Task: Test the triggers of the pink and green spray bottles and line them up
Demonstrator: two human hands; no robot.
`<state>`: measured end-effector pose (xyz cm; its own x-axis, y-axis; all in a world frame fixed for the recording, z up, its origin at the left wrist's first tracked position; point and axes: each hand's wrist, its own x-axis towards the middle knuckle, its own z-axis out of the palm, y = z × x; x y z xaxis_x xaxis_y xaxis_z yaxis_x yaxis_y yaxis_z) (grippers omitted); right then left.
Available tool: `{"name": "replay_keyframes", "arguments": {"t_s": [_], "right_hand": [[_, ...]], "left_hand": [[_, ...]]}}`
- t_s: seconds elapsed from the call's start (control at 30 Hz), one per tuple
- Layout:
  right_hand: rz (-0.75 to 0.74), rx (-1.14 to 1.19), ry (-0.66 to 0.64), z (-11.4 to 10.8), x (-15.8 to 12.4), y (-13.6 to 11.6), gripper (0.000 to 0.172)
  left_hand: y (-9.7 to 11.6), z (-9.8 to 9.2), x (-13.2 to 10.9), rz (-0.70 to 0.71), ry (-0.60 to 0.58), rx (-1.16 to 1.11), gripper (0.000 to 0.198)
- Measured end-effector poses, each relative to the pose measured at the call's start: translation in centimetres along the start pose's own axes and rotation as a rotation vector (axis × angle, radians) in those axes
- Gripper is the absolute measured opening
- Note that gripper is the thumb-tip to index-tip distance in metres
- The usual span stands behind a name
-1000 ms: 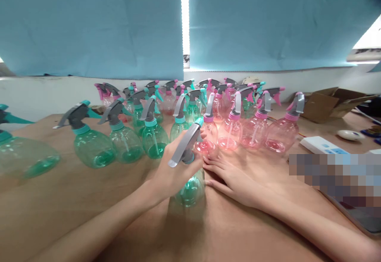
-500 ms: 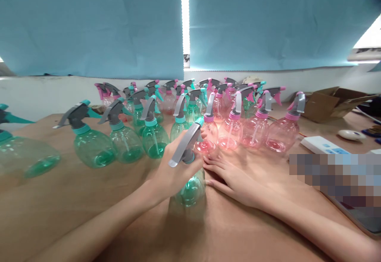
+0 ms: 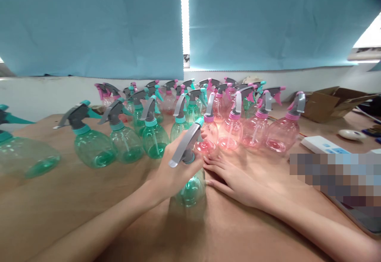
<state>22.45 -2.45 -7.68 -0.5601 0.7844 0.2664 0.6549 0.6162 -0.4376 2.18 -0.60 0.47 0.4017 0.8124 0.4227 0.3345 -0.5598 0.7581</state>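
Note:
My left hand (image 3: 171,168) is wrapped round the neck of a green spray bottle (image 3: 190,188) with a grey trigger (image 3: 184,145), which stands upright on the wooden table (image 3: 59,198). Just right of it, my right hand (image 3: 230,174) lies flat on the table with its fingers stretched out, holding nothing. Its fingertips reach the base of a pink spray bottle (image 3: 208,133).
Several green spray bottles (image 3: 92,145) stand in a row to the left and several pink ones (image 3: 279,133) to the right, with more behind. A white power strip (image 3: 321,145), a computer mouse (image 3: 351,135) and a cardboard box (image 3: 330,103) lie at the right. Blue blinds hang behind.

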Motion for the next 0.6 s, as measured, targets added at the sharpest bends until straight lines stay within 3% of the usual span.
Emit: {"name": "replay_keyframes", "arguments": {"t_s": [0.23,0.37,0.6], "right_hand": [[0.013,0.001,-0.003,0.0,0.0,-0.1,0.044],[0.033,-0.017,-0.044,-0.2,0.0,-0.2,0.044],[0.047,-0.019,-0.034,-0.2,-0.1,-0.3,0.047]], "left_hand": [[0.4,0.0,-0.1,0.013,0.005,-0.022,0.036],[0.7,-0.1,0.0,0.012,0.038,-0.037,0.012],[1.2,-0.3,-0.1,-0.005,0.056,-0.020,0.008]]}}
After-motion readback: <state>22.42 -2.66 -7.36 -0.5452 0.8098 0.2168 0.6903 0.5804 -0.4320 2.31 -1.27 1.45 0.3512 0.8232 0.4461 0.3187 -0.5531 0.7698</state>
